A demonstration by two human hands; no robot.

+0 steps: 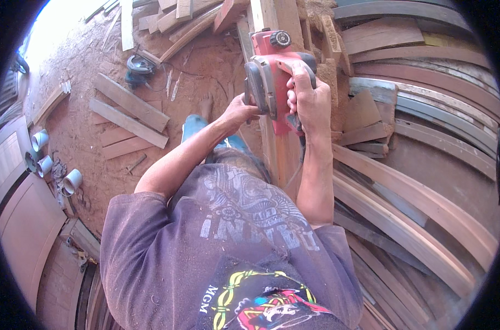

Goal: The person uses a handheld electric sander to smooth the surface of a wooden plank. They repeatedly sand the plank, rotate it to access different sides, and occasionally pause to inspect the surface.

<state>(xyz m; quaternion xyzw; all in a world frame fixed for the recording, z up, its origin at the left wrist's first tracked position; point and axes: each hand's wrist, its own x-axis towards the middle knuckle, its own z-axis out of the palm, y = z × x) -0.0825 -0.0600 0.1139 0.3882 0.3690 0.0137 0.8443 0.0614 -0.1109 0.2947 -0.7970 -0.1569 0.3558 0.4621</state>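
A red electric planer [282,66] with a black depth knob and a dark belt cover rests on a long wooden plank [287,157] in front of me. My right hand [310,91] is wrapped round its rear handle, with the fingers closed. At the planer's left side my left hand [241,111] is closed, its fingers against a dark upright part of the tool's side and low by the plank's edge. The fingertips are partly hidden there. A dark cord [301,151] hangs from the planer beside my right wrist.
Long boards [426,203] lie stacked along the right. Sawdust [338,99] is heaped beside the plank. A teal circular saw [140,69], loose boards [131,102] and a hammer [136,163] lie on the dirt floor at left. Pale cups [72,180] stand by wooden panels [29,220].
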